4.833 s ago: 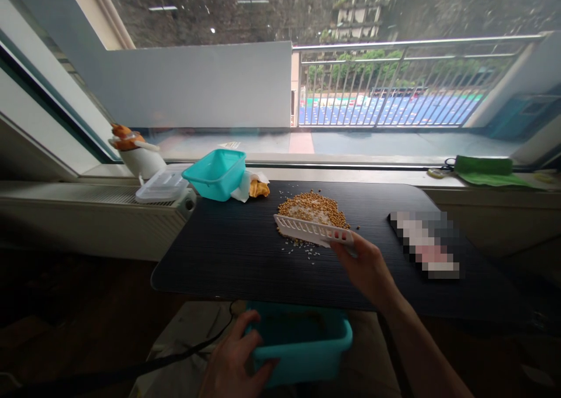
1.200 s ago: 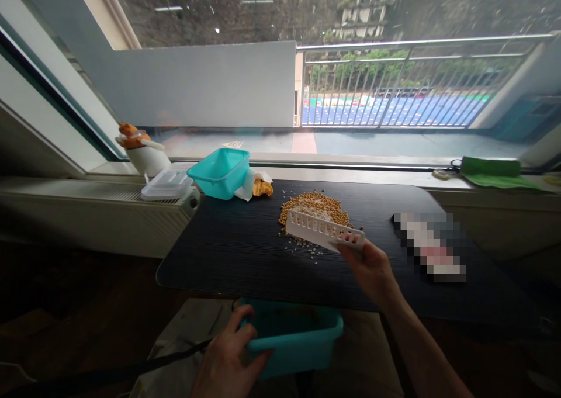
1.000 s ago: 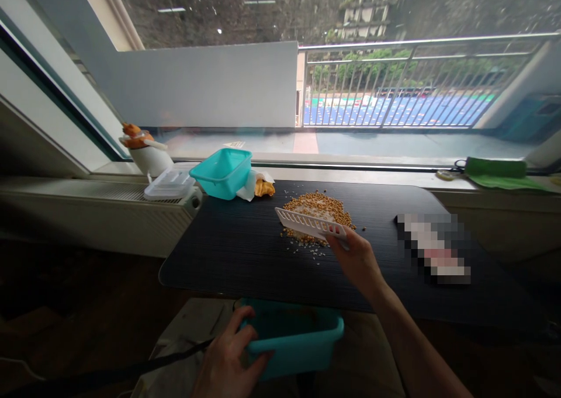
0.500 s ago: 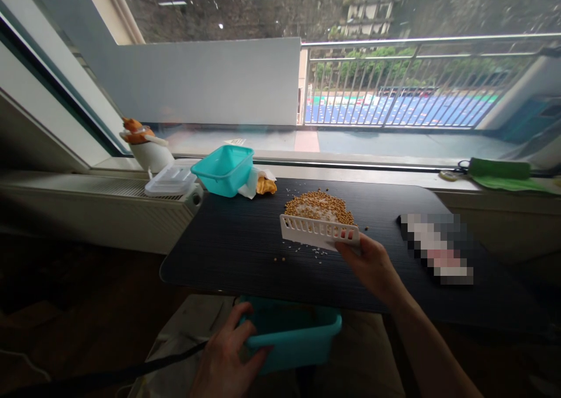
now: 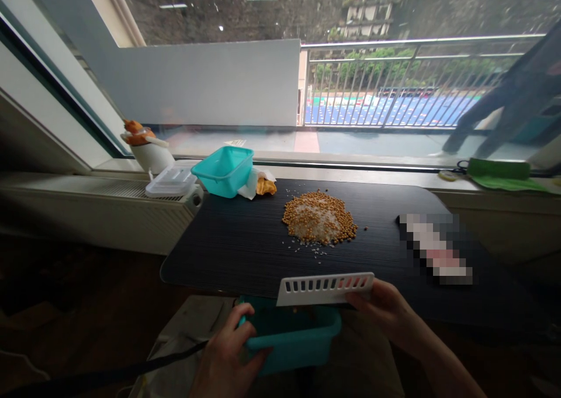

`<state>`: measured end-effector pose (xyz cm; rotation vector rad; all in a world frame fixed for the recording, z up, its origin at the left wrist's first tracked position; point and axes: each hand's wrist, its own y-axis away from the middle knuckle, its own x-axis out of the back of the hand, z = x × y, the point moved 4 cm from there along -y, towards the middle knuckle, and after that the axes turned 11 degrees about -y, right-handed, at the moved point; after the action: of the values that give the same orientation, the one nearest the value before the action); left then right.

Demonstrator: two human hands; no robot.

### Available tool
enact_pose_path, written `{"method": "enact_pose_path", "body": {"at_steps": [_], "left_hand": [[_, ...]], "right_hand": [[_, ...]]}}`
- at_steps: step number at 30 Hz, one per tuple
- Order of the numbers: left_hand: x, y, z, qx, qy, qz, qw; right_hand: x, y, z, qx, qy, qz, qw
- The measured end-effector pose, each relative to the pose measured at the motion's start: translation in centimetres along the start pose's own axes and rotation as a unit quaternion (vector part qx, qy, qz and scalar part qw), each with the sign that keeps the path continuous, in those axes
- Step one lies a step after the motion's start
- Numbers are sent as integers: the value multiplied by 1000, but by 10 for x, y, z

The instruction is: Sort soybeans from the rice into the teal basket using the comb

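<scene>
My right hand (image 5: pixel 385 310) grips a white slotted plastic scraper (image 5: pixel 325 287) by its right end, holding it at the near edge of the black table (image 5: pixel 236 252). Just under that edge, my left hand (image 5: pixel 225 357) is closed on the left rim of a teal plastic bin (image 5: pixel 293 342), which sits below the scraper. A pile of yellow soybeans mixed with white rice grains (image 5: pixel 319 218) lies in the middle of the table, with a few loose grains in front of it.
A second teal bin (image 5: pixel 223 171) stands at the table's far left, beside a clear lidded box (image 5: pixel 170 181), a white jar (image 5: pixel 146 148) and crumpled paper (image 5: pixel 258 184). A blurred object (image 5: pixel 436 247) lies at the right. A green cloth (image 5: pixel 499 172) rests on the sill.
My right hand has drawn the scraper from the front of the bean pile back to the table's near edge, above the lower bin. The left hand has kept its hold on the bin.
</scene>
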<state>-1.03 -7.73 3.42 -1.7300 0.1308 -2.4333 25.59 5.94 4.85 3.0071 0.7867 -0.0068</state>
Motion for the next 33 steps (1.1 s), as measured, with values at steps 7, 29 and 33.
{"method": "enact_pose_path", "body": {"at_steps": [7,29,33], "left_hand": [[-9,-4,14,-24,-11,-23,999],[-17,-7,31,-77,0,-46,996],[-17,-7,34,-77,2,-43,996]], "right_hand": [[54,6,0,75,31,240,967],[91,4,1,60,57,275,958],[91,9,5,52,24,266,962]]}}
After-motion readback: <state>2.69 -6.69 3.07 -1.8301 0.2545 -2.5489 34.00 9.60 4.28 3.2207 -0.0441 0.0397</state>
